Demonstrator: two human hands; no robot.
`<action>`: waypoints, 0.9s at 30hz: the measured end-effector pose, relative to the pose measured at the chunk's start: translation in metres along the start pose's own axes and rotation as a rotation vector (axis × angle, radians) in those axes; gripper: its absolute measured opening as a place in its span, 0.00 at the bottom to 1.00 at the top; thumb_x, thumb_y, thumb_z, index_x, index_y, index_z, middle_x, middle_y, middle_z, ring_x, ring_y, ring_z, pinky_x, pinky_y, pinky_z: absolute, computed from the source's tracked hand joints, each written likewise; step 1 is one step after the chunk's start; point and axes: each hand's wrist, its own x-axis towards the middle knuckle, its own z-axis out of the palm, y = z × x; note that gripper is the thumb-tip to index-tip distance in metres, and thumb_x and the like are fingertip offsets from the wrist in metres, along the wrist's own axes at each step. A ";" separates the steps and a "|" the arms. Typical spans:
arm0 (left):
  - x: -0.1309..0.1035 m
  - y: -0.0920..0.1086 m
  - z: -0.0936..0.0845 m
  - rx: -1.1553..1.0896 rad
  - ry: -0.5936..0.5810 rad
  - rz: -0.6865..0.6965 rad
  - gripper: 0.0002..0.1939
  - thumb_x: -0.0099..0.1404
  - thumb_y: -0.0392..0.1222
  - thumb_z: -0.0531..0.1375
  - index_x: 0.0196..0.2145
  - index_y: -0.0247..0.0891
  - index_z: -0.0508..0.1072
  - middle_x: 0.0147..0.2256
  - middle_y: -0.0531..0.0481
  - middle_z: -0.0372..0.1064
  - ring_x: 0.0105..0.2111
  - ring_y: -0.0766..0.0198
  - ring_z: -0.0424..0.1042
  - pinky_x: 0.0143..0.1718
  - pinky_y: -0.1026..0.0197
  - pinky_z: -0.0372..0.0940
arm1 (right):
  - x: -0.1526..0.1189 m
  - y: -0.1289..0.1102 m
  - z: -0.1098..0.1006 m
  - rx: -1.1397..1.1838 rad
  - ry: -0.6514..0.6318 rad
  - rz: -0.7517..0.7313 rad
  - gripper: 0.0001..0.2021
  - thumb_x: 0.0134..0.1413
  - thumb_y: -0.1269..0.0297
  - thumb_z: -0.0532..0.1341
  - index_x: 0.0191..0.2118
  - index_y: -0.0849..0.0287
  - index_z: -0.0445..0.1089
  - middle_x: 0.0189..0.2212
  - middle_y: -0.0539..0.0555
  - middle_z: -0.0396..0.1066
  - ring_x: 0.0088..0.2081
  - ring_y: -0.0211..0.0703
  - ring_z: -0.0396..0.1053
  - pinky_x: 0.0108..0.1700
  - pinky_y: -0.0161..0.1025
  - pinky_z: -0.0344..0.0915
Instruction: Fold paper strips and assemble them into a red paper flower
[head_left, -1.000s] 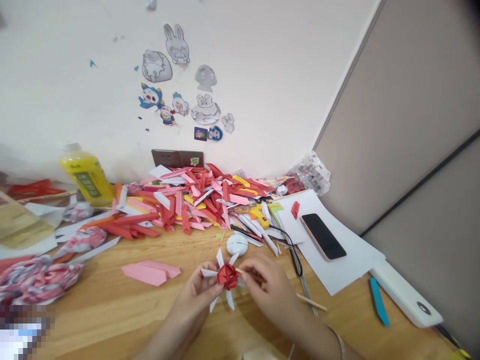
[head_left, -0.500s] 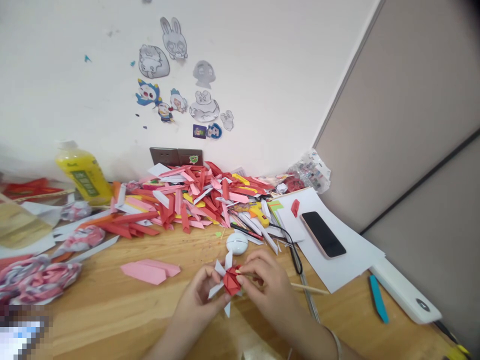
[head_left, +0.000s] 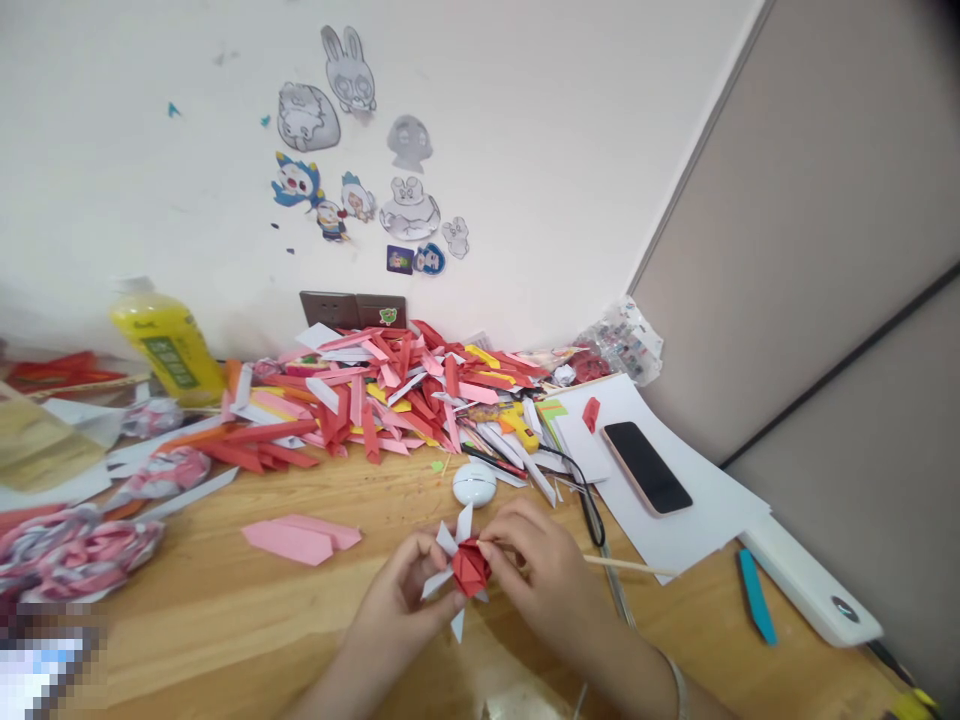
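Observation:
A folded paper flower [head_left: 471, 568] with a red centre and pointed white petals is held low in the middle of the view. My left hand [head_left: 409, 590] grips its left side between thumb and fingers. At its right edge, the fingertips of my right hand [head_left: 536, 560] are pinched round a thin wooden stick [head_left: 630, 566], whose far end sticks out to the right behind the hand. The stick's tip is against the red folds. Just beyond the flower sits a white rounded case [head_left: 474, 484].
Folded paper strips [head_left: 375, 390] are heaped along the wall, with a yellow glue gun [head_left: 519, 425] at their right. A yellow bottle [head_left: 171, 345] stands left. Pink pieces [head_left: 296, 540] lie on the table. A phone [head_left: 646, 468] rests on white paper [head_left: 660, 550].
The flower has shifted slightly right and turned, so its red centre shows more fully. The stick's far end has moved a little to the right.

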 end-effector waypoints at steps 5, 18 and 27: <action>0.000 -0.001 0.000 0.029 0.003 0.008 0.16 0.46 0.40 0.69 0.23 0.39 0.62 0.27 0.57 0.69 0.29 0.66 0.68 0.30 0.67 0.63 | -0.002 0.004 0.001 -0.195 0.005 -0.159 0.12 0.61 0.69 0.49 0.33 0.60 0.68 0.30 0.55 0.67 0.30 0.40 0.65 0.31 0.35 0.60; -0.001 0.000 0.001 0.054 0.009 0.002 0.15 0.46 0.39 0.68 0.23 0.40 0.62 0.26 0.57 0.68 0.29 0.66 0.69 0.30 0.66 0.63 | -0.003 0.010 -0.001 -0.470 -0.056 -0.241 0.08 0.58 0.69 0.51 0.32 0.58 0.67 0.37 0.55 0.69 0.26 0.36 0.63 0.25 0.32 0.55; -0.003 0.002 0.002 0.049 0.009 0.008 0.14 0.47 0.37 0.67 0.23 0.40 0.62 0.27 0.57 0.68 0.27 0.67 0.68 0.28 0.67 0.62 | 0.002 0.008 -0.002 -0.345 -0.096 -0.268 0.09 0.58 0.74 0.51 0.32 0.59 0.66 0.30 0.53 0.68 0.26 0.36 0.64 0.25 0.31 0.58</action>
